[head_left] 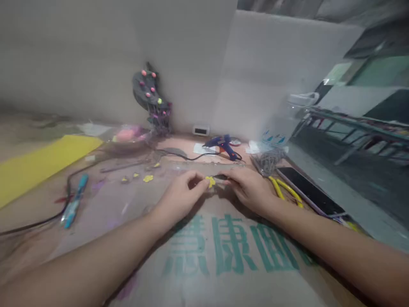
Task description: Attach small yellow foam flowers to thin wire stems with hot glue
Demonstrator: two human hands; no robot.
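Pinching yellow flower (211,182), left hand (182,188) angles inward.

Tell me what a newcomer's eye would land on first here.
Probably the dark crescent dotted with pink balls, upright near the wall at the back, and the broad yellow sheet at far left. Next, mid-table, the small yellow flower at the fingertips of the left hand, with the right hand close beside it.

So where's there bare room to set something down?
The green-lettered patch between the left forearm and right forearm looks bare. It's crowded beside the right hand: yellow handles, phone, grey bundle. Yellow pieces dot the left side.
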